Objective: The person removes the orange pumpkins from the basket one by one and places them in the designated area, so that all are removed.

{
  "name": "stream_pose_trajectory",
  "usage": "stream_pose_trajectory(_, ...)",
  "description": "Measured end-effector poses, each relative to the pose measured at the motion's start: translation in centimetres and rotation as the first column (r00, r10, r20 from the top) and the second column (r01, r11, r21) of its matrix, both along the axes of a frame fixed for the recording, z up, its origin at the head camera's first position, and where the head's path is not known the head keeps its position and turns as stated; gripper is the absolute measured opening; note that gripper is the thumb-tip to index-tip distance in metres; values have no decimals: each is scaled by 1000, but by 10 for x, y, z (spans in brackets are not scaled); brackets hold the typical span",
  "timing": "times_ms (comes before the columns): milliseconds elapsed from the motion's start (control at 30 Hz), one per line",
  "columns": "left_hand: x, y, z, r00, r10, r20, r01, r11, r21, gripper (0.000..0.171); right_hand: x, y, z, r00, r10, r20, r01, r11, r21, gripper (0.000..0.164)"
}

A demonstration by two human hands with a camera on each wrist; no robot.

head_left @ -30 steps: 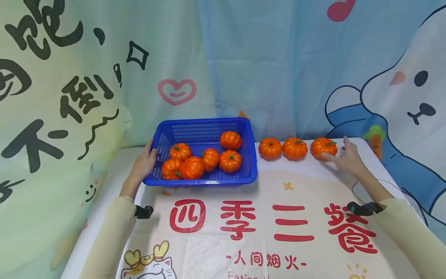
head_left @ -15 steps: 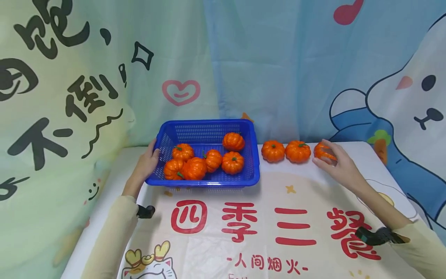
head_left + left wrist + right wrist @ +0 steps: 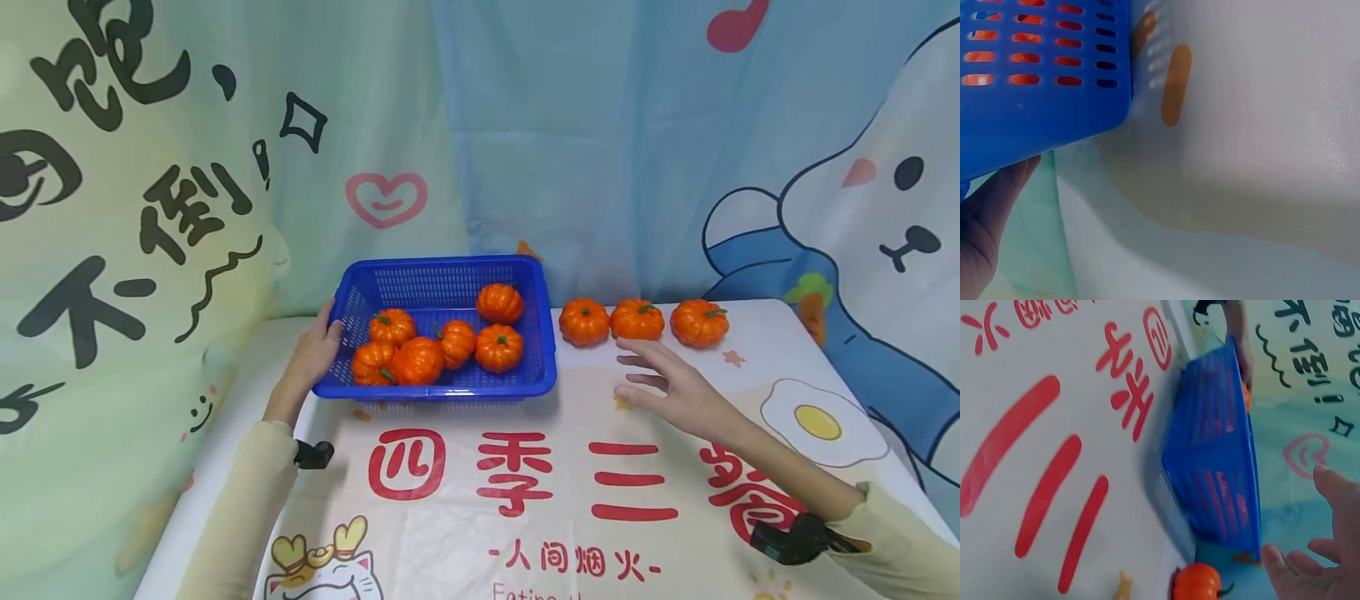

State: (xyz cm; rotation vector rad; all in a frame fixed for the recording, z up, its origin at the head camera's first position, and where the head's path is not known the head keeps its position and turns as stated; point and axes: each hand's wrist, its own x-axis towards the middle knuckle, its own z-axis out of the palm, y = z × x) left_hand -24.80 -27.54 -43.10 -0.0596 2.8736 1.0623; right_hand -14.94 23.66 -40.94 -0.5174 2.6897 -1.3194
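Note:
A blue plastic basket (image 3: 442, 392) stands at the back of the table with several small orange pumpkins (image 3: 417, 361) inside. My left hand (image 3: 311, 350) rests against its left end, fingers looking straight; in the left wrist view the thumb (image 3: 1007, 190) touches the basket under its rim. Right of the basket, three more pumpkins sit in a row: one (image 3: 584, 322) beside the basket, one (image 3: 637, 319) in the middle and one (image 3: 699, 323) at the right end. My right hand (image 3: 678, 392) hovers in front of the middle pumpkin, fingers spread, holding nothing.
A printed cloth (image 3: 570, 533) with red characters covers the table. Behind it hangs a cartoon curtain (image 3: 540, 167), close to the basket's back rim. Dark wrist cameras (image 3: 795, 537) sit on both forearms.
My right hand first reached over the right-end pumpkin, then drew back and moved left, leaving that pumpkin on the table in the row. The left hand stays at the basket.

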Motion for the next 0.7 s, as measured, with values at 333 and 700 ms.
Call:
stream_pose_trajectory(333,-4,-3,-6,1000,-2,24,2,1000,-11,58,5,-18,-4,998,56,15,-56,998,18,63)
stream_pose_trajectory(700,-6,-3,-7,1000,0,14,0,1000,-4,58,-46,-106,25,962,258,92,-263,964,47,59)
